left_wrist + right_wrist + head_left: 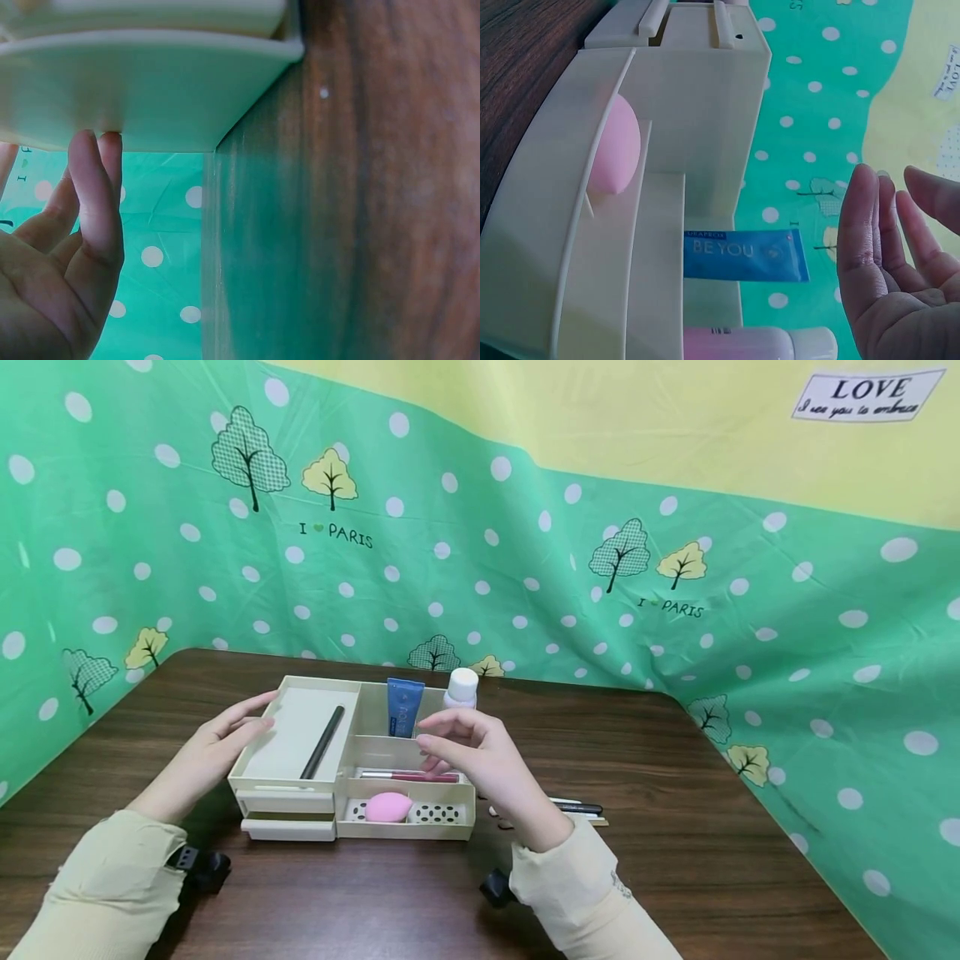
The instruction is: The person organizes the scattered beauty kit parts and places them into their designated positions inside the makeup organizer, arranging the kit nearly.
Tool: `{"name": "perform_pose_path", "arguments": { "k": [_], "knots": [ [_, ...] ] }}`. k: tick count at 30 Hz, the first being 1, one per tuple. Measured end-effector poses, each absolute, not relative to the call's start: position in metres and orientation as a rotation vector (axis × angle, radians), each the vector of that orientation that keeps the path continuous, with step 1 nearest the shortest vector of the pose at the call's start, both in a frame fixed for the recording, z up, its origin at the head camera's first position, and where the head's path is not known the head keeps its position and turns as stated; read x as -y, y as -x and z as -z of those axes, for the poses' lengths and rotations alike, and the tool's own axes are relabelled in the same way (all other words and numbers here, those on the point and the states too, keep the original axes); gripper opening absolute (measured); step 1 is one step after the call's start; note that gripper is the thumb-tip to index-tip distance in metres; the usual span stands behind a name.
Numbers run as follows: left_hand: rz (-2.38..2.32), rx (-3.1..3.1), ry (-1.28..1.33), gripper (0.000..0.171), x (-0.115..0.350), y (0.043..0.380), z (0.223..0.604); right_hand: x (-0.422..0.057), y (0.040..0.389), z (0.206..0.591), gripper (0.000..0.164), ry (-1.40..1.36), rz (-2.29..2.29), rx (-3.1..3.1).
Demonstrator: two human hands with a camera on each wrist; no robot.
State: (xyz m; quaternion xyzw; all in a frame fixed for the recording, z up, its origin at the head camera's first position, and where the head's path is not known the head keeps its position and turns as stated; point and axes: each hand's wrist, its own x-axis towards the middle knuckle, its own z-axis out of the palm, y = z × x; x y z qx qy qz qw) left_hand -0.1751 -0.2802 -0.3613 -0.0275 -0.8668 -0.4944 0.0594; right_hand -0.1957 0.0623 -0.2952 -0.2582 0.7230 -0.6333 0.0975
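A cream desk organizer point(405, 833) stands on the table, with a shallow top tray and drawers at its left. My left hand point(213, 752) touches its left side wall, and the left wrist view shows fingertips point(86, 146) against that wall. Over the right compartments hovers my right hand point(483, 756), fingers loosely bent and nothing in them. Close to it, a blue tube point(405, 703) and a white-capped bottle point(462, 683) stand upright in the back compartment. A dark red slim stick point(420, 777) lies in the middle one. The front one holds a pink makeup sponge point(388, 807).
A black pen-like stick point(323, 742) lies in the top tray. The lower drawer point(289, 829) sticks out slightly. Several slim black and pale items point(579, 808) lie on the brown table point(712, 860), partly behind my right forearm. A green dotted curtain point(465, 552) hangs behind.
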Motion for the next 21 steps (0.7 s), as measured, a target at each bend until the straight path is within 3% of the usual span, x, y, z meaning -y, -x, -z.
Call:
{"name": "perform_pose_path", "arguments": {
  "k": [21],
  "knots": [
    [1.501, 2.646, 0.071, 0.060, 0.281, 0.176, 0.361, -0.093, 0.206, 0.295, 0.027, 0.763, 1.934, -2.146]
  ]
}}
